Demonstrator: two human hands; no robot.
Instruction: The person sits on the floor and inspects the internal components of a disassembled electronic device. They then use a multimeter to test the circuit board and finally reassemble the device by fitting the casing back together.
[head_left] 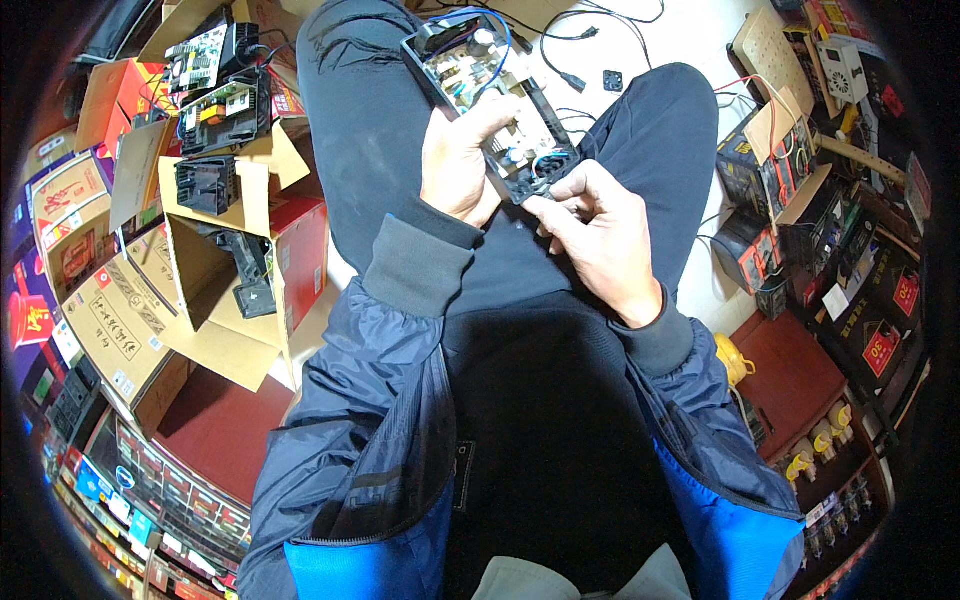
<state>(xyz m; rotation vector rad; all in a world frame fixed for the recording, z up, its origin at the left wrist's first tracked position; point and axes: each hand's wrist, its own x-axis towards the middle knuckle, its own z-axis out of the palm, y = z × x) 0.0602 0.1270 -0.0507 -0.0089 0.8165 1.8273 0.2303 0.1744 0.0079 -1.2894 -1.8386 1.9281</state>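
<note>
Over my lap I hold an open black housing with a circuit board [527, 132] inside, crowded with small components and a blue wire along its far end. My left hand [455, 170] is closed around the housing's left side, its thumb laid over the board. At the near right end, my right hand [607, 235] has its thumb and fingers pinched together against the housing's corner, beside some thin wires. Whatever small thing lies between those fingertips is hidden. The housing is tilted, its far end toward the upper left.
On the left, an open cardboard box [225, 340] stands with black housings and circuit boards [222, 115] on top. Black cables [565, 75] and a small black square part [613, 81] lie beyond my knees. Boxed batteries with wires [755, 160] stand at right, near a yellow object [735, 358].
</note>
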